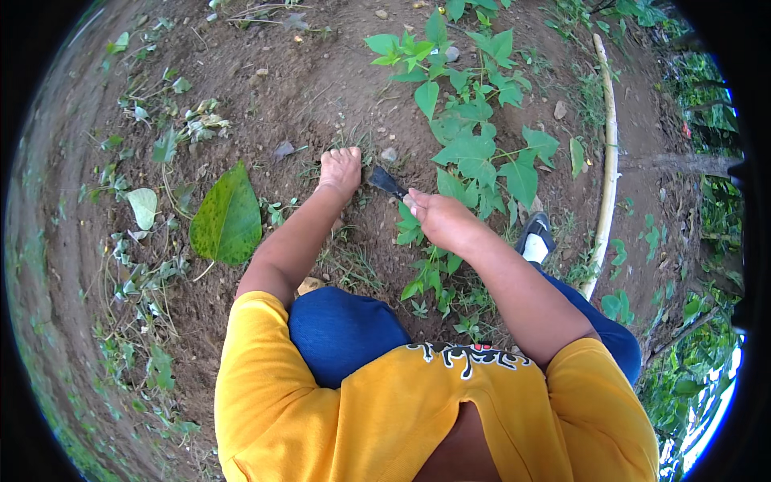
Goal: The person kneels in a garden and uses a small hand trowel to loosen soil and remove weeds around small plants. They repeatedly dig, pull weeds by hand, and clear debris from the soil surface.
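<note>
My left hand is down on the brown soil, its fingers curled at a small tuft of grass; whether they grip any blades cannot be told. The handle of a small hand tool with a flat dark metal blade is in my right hand. Its blade points towards my left hand, close to the ground and a short way from the fingers. A small grey stone lies just beyond the blade. Beside my right hand grows a leafy green vine.
A long pale wooden pole lies on the soil at the right, near my shoe. At the left are a large green leaf, a pale leaf and wilted pulled-looking plants. More grass grows before my knee.
</note>
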